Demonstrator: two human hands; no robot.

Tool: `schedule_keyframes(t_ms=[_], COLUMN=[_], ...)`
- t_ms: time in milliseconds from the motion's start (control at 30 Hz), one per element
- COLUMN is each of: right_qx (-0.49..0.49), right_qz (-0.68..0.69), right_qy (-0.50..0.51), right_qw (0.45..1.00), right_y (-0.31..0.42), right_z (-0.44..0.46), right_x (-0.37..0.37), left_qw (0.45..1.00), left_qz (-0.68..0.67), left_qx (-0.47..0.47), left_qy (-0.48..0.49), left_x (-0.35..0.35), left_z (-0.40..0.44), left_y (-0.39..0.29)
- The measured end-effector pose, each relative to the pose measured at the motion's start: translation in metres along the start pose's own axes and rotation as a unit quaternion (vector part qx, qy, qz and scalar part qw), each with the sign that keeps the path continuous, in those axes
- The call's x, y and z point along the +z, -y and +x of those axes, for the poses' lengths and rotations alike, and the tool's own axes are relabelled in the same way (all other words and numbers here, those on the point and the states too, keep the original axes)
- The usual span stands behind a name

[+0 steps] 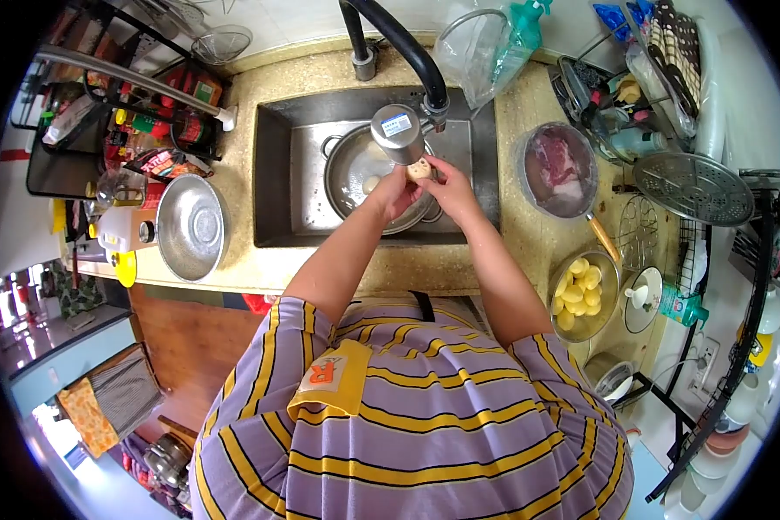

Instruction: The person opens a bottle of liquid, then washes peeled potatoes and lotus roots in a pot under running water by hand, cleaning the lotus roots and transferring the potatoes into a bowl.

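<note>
Just below the silver cylinder [392,143] on the black faucet, both hands hold a small pale, rounded, brown-flecked piece of food that looks like a mushroom [419,170]. My left hand [393,194] grips it from the left, its fingers curled. On the other side, my right hand [452,191] pinches it between thumb and fingers. Beneath the hands, a two-handled metal pot [342,192] sits in the sink [288,156] with water in it. A similar pale piece [371,184] lies in that pot; the cylinder and hands hide part of its inside.
An empty metal basin [191,227] stands left of the sink. On the right are a pan with raw meat [556,165] and a bowl of yellow peeled potatoes [578,290]. Bottles and packets crowd the left rack; a steamer plate [702,188] leans at the right.
</note>
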State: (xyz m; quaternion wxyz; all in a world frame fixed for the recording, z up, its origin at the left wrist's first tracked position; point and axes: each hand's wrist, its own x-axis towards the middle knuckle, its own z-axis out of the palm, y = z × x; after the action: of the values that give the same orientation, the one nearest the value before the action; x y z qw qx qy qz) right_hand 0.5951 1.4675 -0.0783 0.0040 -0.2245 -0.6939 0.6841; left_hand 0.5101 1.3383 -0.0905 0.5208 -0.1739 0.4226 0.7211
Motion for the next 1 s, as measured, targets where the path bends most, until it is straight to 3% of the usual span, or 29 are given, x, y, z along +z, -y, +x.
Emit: schedule_keyframes(t_ms=[1000], right_qx=[-0.002], right_qz=[0.008], right_qy=[0.012], right_qw=[1.000], right_y=[0.001], right_z=[0.004], right_x=[0.010], left_qw=[1.000], left_qz=[-0.026], left_qx=[0.006], left_qy=[0.003], left_x=[-0.014], left_z=[0.000], left_y=[0.002])
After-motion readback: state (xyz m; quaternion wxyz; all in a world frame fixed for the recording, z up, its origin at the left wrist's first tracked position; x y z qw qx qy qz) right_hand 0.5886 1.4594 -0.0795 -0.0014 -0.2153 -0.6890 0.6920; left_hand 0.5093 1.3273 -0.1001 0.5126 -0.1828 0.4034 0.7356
